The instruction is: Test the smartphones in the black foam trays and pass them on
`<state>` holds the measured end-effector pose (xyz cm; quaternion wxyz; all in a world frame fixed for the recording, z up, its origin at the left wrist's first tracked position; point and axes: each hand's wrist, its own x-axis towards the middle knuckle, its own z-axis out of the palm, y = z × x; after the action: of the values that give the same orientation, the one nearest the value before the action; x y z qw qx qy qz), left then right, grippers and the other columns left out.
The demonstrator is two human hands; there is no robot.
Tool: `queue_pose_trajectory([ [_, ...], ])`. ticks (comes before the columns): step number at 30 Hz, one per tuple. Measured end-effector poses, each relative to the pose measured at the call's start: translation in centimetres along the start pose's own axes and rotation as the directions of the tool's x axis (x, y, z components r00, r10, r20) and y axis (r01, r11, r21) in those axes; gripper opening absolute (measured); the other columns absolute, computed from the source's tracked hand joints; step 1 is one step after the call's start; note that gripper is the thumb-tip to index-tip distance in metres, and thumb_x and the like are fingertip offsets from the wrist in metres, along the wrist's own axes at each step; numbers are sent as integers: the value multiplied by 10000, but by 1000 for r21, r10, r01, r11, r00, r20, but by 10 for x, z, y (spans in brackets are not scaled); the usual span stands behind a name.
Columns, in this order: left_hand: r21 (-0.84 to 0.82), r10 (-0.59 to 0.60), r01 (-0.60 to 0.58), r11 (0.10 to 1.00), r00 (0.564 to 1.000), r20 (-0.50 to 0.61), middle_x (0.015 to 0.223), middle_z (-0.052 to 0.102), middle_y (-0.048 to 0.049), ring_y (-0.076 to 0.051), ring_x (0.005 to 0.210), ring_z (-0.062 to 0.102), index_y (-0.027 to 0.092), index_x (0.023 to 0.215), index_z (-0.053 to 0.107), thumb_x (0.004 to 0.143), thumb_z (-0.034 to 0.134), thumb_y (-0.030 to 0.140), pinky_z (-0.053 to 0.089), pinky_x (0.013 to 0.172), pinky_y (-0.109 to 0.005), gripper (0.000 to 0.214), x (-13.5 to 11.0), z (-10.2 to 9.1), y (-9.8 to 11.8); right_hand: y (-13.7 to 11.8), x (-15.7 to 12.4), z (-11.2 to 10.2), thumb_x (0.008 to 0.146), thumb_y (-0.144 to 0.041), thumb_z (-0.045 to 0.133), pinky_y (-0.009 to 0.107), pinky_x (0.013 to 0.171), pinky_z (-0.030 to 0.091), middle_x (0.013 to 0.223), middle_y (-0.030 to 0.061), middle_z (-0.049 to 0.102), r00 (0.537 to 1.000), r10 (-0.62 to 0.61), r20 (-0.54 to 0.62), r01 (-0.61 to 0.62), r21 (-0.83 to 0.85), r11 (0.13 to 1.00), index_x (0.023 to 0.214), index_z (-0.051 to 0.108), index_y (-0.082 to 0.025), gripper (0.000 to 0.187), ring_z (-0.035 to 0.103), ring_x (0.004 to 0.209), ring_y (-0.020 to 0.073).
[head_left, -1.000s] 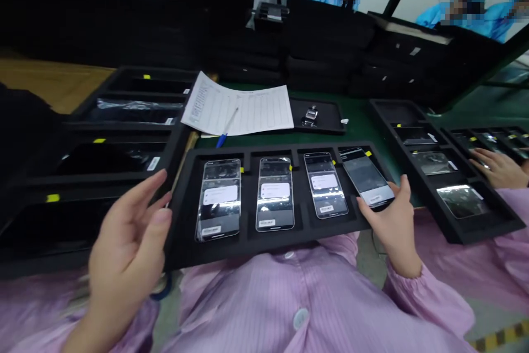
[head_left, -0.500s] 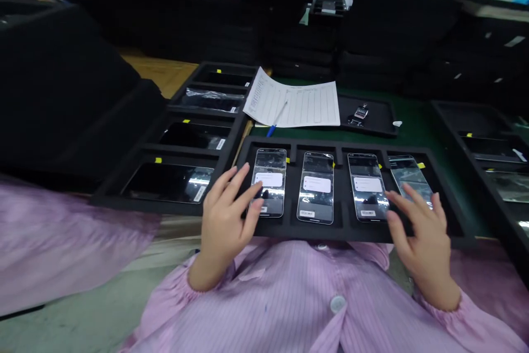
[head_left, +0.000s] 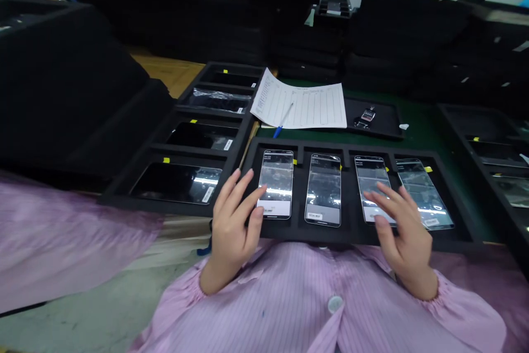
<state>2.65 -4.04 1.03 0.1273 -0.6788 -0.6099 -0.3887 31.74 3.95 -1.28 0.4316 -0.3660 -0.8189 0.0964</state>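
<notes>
Several smartphones lie face up in the slots of a black foam tray [head_left: 347, 233] in front of me, their screens lit grey. My left hand [head_left: 235, 223] is open, its fingertips over the left edge of the leftmost smartphone [head_left: 276, 177]. My right hand [head_left: 403, 234] is open too, with spread fingers over the lower part of the third smartphone [head_left: 370, 171]. Between the hands lies the second smartphone [head_left: 323, 190]. The rightmost smartphone [head_left: 424, 190] sits tilted in its slot, partly behind my right fingers. Whether any fingertip touches glass I cannot tell.
On the left another black tray [head_left: 157, 149] holds dark phones with yellow tabs. A printed sheet [head_left: 306, 108] with a blue pen [head_left: 283, 121] lies behind my tray, beside a shallow tray [head_left: 382, 124] with a small metal item. A third tray [head_left: 487, 171] stands at right. People work beyond.
My right hand has moved left, from the rightmost smartphone to the third one. The white pop-up boxes on the screens have gone. The view has shifted slightly.
</notes>
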Motion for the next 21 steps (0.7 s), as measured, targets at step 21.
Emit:
queue_pose_trajectory([
  [21,21,-196,204,979,959,-204,1703,135,-63,-313,1574,-24,294,1615,115,1029,408,394,61,1253,-604,663,16,14,-6,30,-13,0,968,-596,492,637,1157,300,1461,246,495,921,342,-185,-369,-134,920,1481,446,-114,706,332,1464,397],
])
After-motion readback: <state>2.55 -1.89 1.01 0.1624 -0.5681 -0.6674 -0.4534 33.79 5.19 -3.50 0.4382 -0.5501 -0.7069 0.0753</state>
